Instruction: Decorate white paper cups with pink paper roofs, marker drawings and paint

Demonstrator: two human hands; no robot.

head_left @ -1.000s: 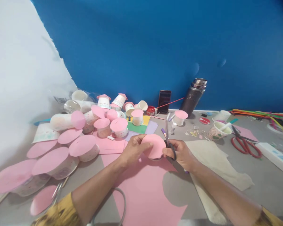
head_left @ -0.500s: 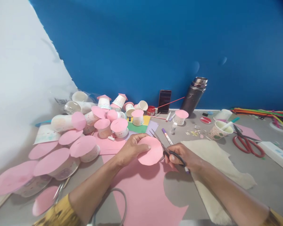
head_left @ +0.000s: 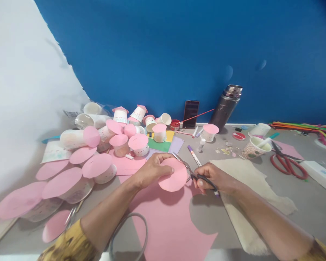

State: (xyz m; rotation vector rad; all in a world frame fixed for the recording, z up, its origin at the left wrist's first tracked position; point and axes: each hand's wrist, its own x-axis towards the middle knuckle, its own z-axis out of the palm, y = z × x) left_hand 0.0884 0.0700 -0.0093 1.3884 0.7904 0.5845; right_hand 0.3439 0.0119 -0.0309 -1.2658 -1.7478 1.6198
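A pink paper circle (head_left: 175, 178) is pinched in my left hand (head_left: 154, 169), thumb on top and fingers underneath. My right hand (head_left: 210, 177) is wrapped round the black handles of a pair of scissors (head_left: 183, 161). The scissor blades lie along the upper right rim of the circle and look nearly closed. Beneath both hands spreads a large pink paper sheet (head_left: 174, 221) with a round piece cut out of its right side. A purple-capped marker (head_left: 194, 156) lies just beyond my right hand.
Paper cups topped with pink discs (head_left: 119, 145) crowd the left side. At the back stand a phone (head_left: 191, 114) and a dark flask (head_left: 226, 108). Rightward are a cream cloth (head_left: 241, 185), a patterned cup (head_left: 252, 149), red-handled scissors (head_left: 288, 165) and a white power strip (head_left: 319, 175).
The scissor blades have come closer together and moved onto the circle's upper right rim. Both hands keep their holds. The whole view has shifted slightly.
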